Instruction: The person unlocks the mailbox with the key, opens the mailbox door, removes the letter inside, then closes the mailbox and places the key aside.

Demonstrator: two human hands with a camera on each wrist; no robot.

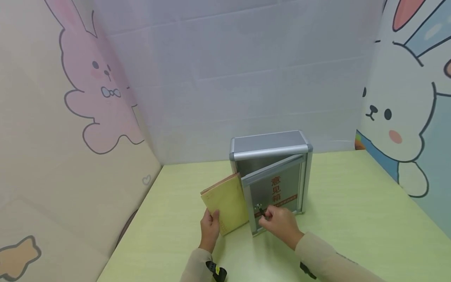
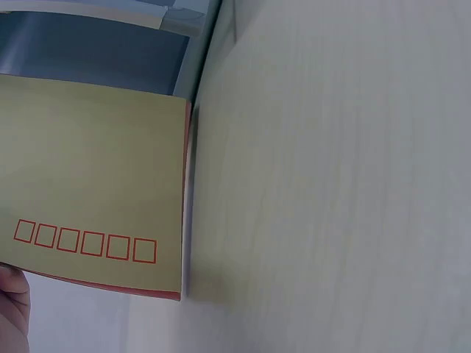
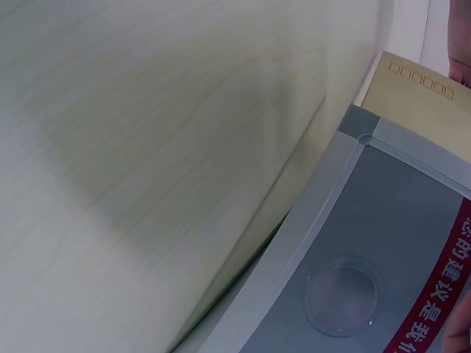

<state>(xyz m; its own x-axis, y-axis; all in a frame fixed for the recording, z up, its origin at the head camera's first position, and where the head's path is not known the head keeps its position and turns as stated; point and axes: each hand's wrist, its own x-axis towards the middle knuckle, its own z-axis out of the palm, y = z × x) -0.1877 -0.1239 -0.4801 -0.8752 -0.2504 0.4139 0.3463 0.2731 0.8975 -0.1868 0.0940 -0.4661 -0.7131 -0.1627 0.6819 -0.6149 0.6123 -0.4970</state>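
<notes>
My left hand (image 1: pixel 210 228) grips a stack of yellow-brown envelopes (image 1: pixel 228 205) by the lower left edge, thumb across the front. A row of small red printed squares (image 2: pixel 96 243) marks the front envelope in the left wrist view. The stack's inner edge is at the opening of a grey metal suggestion box (image 1: pixel 269 144), overlapping the gap behind its door (image 1: pixel 260 192). That door is hinged on the right and swung partly out. With thumb and fingers, my right hand (image 1: pixel 282 224) pinches a small dark-headed key (image 1: pixel 262 211) at the door's lock.
The box stands on a pale yellow-green wood-grain table (image 1: pixel 359 207). A plain whitish sheet (image 1: pixel 246 78) hangs behind it. Side panels with cartoon rabbits rise at left and right. A round clear disc (image 3: pixel 344 300) sits low on the door front.
</notes>
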